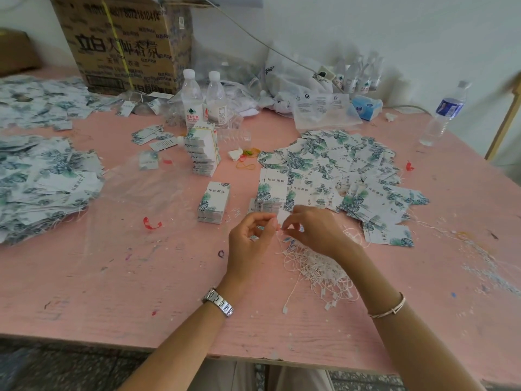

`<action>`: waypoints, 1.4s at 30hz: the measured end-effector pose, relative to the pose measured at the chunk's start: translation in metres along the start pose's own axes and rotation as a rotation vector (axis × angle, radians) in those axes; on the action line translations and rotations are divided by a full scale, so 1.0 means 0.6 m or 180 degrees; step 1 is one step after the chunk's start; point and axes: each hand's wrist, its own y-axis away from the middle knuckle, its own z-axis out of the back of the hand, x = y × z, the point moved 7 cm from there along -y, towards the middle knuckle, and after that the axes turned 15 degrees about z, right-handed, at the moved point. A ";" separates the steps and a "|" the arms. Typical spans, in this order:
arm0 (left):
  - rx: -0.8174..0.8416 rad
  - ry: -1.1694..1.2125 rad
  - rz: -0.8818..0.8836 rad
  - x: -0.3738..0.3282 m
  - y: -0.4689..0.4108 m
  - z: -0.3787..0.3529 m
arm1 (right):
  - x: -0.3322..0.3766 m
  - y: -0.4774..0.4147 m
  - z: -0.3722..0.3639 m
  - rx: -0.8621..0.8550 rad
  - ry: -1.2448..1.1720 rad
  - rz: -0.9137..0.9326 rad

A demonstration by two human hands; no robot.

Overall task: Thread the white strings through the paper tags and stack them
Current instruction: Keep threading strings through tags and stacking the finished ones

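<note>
your left hand [251, 238] and right hand [313, 232] meet fingertip to fingertip just above the pink wooden table [141, 277], both closed in a fine pinch. the left seems to nip the small white paper tag [283, 215] by its edge and the right the thin white string [279, 235] near its tip, though the contact is too small to be sure which holds which. the tag is light, stiffish card that would likely crease if squeezed, so take it near the hole end. the string is limp and will wander, so i judge a grip close to its tip guides it best. the tangled heap of white strings [318, 272] lies under your right wrist and could snag. the neat stack of leaf-printed tags [269, 198] stands just beyond your fingers, with a second stack [214, 203] to its left and the loose spread of leaf-printed tags [338, 165] behind. clear plastic water bottles [191, 100] and a brown cardboard box [124, 43] stand well back.
</note>
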 end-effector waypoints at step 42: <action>-0.0103 -0.0562 -0.0261 -0.018 0.013 -0.007 | 0.029 0.042 0.016 -0.1805 -0.2811 -0.0965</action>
